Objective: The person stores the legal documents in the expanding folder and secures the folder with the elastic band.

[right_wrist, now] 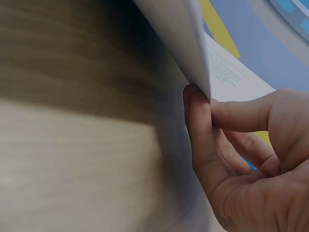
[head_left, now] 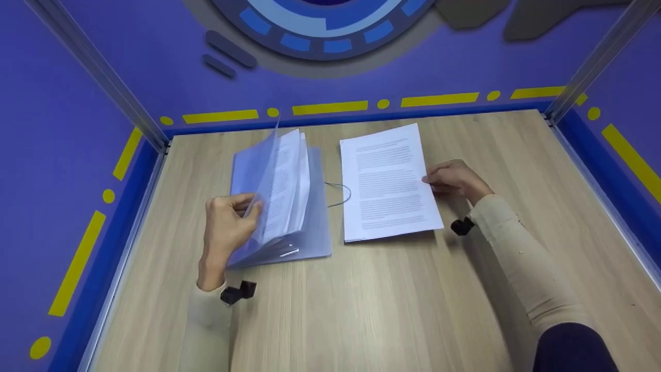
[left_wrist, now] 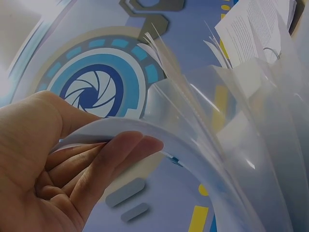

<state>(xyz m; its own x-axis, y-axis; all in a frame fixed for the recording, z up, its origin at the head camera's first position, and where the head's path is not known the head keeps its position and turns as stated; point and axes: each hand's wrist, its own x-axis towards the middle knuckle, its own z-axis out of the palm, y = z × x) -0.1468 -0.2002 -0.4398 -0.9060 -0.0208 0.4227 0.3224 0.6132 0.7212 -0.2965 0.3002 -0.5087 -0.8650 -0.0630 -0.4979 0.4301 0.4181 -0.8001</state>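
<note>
On the left of the table lies an open folder (head_left: 323, 217) with clear plastic sleeves (left_wrist: 251, 125), some with printed sheets (head_left: 284, 175) in them. My left hand (head_left: 230, 222) pinches the raised, bent sleeves between thumb and fingers at their left side. To the right is a stack of printed paper (head_left: 390, 181), text side up. Thumb and fingers of my right hand (head_left: 457, 178) pinch its right edge, which is lifted off the wood in the right wrist view. A thin dark elastic cord (head_left: 346, 194) loops out from the folder toward the stack.
Both lie on a light wood table (head_left: 361, 299). A blue patterned wall (head_left: 330, 88) with yellow marks stands behind, with side walls and metal corner posts (head_left: 594, 62). Small black devices (head_left: 238, 293) sit at both wrists.
</note>
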